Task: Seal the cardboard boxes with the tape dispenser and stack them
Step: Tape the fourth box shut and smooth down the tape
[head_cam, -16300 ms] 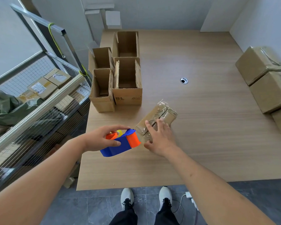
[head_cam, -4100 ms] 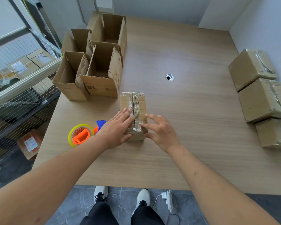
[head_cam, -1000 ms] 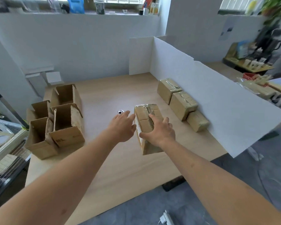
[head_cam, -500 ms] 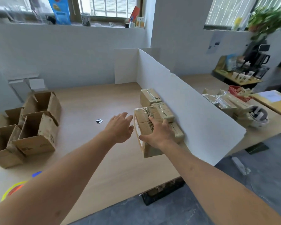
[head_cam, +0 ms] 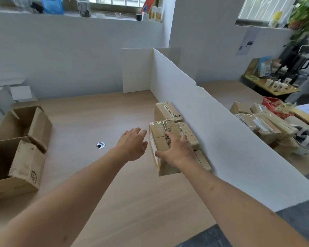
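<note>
My right hand (head_cam: 177,151) grips a taped-up cardboard box (head_cam: 158,139) from above, thumb on its left face and fingers over the top. The box is right beside a row of three sealed boxes: the far one (head_cam: 166,111), the middle one (head_cam: 187,132) and the near one (head_cam: 202,160). It partly covers the middle and near ones. My left hand (head_cam: 132,145) hovers just left of the held box with straight fingers and holds nothing. The tape dispenser is out of view.
A white partition board (head_cam: 221,139) stands right behind the row of sealed boxes. Open, unsealed cardboard boxes (head_cam: 21,157) stand at the table's left edge. A cable hole (head_cam: 100,145) sits mid-table. Beyond the partition another table carries more wrapped boxes (head_cam: 262,125).
My right hand has carried the sealed box to the right, up against the row by the partition. My left hand has come off the box. The tape dispenser has dropped out of view.
</note>
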Motion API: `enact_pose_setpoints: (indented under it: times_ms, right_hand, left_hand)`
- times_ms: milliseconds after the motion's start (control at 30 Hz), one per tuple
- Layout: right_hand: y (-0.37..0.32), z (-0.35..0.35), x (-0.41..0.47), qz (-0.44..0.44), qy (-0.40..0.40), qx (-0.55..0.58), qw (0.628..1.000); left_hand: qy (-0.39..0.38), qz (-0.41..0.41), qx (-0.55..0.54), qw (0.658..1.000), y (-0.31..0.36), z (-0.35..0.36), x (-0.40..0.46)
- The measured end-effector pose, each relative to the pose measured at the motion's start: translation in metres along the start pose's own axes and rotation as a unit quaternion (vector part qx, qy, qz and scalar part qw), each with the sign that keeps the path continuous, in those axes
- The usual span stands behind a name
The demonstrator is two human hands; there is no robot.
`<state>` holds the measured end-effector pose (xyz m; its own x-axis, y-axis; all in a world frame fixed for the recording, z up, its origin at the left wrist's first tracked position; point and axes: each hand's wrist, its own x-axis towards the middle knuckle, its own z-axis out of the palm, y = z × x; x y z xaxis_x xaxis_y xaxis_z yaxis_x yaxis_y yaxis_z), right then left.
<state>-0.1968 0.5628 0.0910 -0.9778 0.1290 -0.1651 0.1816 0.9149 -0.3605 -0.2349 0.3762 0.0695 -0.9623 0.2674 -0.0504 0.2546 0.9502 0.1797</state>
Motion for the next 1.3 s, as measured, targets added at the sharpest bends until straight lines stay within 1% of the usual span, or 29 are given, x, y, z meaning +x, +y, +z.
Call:
enact_pose_setpoints:
  times_ms: [200, 367, 600, 767, 900, 1100, 1300]
  right_hand:
    - [-0.013, 0.010, 0.061, 0.003, -0.015, 0.004, 1.000]
    - [-0.012, 0.014, 0.115, -0.016, -0.032, -0.001, 0.999]
    - [0.001, 0.021, 0.189, -0.060, -0.060, 0.022, 0.996]
    - [-0.002, 0.031, 0.239, -0.100, -0.076, 0.011, 0.992]
    - [-0.013, 0.054, 0.284, -0.096, -0.063, 0.000, 0.993]
    - [-0.028, 0.103, 0.347, -0.090, -0.053, -0.042, 0.994]
    - [-0.028, 0.143, 0.385, -0.078, -0.012, -0.076, 0.994]
  left_hand:
    - [-0.014, -0.016, -0.008, 1.000, -0.020, 0.007, 0.051]
    - [-0.020, -0.043, -0.018, 0.999, -0.027, 0.015, 0.092]
    - [-0.030, -0.112, -0.022, 0.993, -0.017, 0.029, 0.141]
    - [-0.031, -0.156, -0.028, 0.987, -0.021, 0.035, 0.178]
    - [-0.036, -0.171, -0.030, 0.984, -0.043, 0.048, 0.215]
    - [-0.049, -0.183, -0.064, 0.980, -0.079, 0.078, 0.262]
    - [-0.065, -0.185, -0.076, 0.978, -0.105, 0.104, 0.285]
